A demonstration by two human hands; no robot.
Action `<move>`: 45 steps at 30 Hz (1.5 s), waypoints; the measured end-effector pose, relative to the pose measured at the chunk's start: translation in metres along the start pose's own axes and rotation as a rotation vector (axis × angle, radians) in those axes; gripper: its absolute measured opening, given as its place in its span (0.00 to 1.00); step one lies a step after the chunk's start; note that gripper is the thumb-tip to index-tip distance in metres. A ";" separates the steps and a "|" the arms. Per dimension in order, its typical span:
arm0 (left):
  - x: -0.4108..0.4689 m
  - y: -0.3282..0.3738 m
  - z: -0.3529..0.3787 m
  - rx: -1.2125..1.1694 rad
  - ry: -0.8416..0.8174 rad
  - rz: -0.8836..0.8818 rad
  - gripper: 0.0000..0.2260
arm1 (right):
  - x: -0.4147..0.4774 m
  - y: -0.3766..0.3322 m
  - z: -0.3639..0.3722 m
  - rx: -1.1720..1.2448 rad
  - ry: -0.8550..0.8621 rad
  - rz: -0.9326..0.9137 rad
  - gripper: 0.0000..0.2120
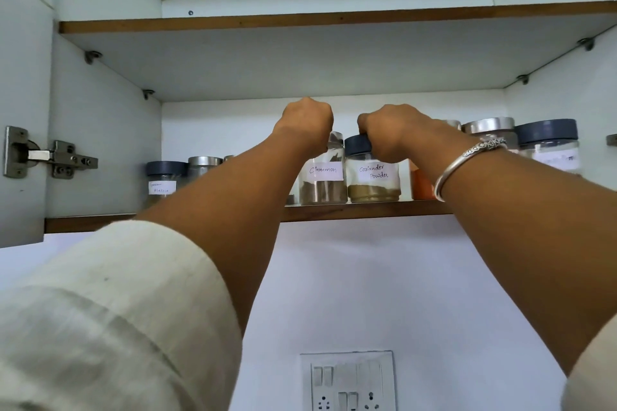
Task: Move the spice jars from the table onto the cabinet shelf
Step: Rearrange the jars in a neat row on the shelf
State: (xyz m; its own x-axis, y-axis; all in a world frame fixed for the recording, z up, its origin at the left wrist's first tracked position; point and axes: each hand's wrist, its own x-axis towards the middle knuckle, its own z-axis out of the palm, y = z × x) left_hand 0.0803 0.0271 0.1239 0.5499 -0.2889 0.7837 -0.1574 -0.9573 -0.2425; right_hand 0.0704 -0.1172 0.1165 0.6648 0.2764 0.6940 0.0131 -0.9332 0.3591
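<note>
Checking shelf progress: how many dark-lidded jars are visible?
3: the far-left jar, the coriander jar under the right hand, and the far-right jar. Arms may hide others.

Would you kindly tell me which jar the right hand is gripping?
The Coriander Powder jar, dark-lidded, beside the Cinnamon jar; the right hand grips its lid.

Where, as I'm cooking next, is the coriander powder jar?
Head view: the coriander powder jar stands on the shelf, right of the cinnamon jar, the right hand gripping its lid.

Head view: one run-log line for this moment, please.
left hand: grips cinnamon jar top | right hand: grips coriander powder jar lid | both jars: standing on cabinet shelf
</note>
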 end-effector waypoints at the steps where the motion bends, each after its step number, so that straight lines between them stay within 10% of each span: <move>1: 0.002 -0.001 0.004 0.004 -0.002 0.001 0.05 | 0.004 -0.002 0.003 -0.004 0.001 0.000 0.14; 45: 0.073 -0.039 0.120 0.088 -0.274 0.061 0.13 | 0.113 -0.014 0.113 0.060 -0.131 -0.005 0.04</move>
State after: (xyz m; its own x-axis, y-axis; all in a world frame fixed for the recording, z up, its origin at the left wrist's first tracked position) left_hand 0.2254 0.0449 0.1219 0.7443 -0.3214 0.5854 -0.1322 -0.9302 -0.3425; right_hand 0.2297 -0.0984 0.1195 0.7562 0.2528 0.6036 0.0590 -0.9450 0.3218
